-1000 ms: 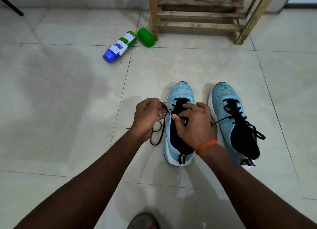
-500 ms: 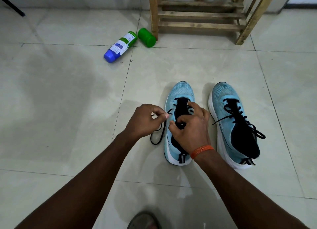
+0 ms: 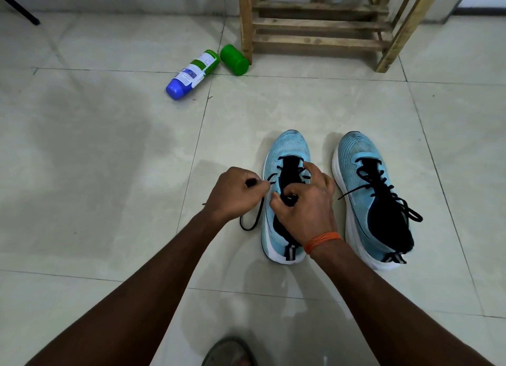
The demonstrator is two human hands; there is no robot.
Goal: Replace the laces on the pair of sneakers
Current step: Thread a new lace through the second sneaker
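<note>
Bottle and stool beyond sneakers.

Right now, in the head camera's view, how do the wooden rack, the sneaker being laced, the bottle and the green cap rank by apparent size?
1. Wooden rack, though cut off at the top
2. Sneaker being laced
3. Bottle
4. Green cap

The rack, bottle and cap lie farther off, so they look smaller than they are.

Left hand: shifted outward from the left sneaker, fist closed on the black lace.
Right hand: fingers spread over the tongue.
Lace: drawn tauter.
</note>
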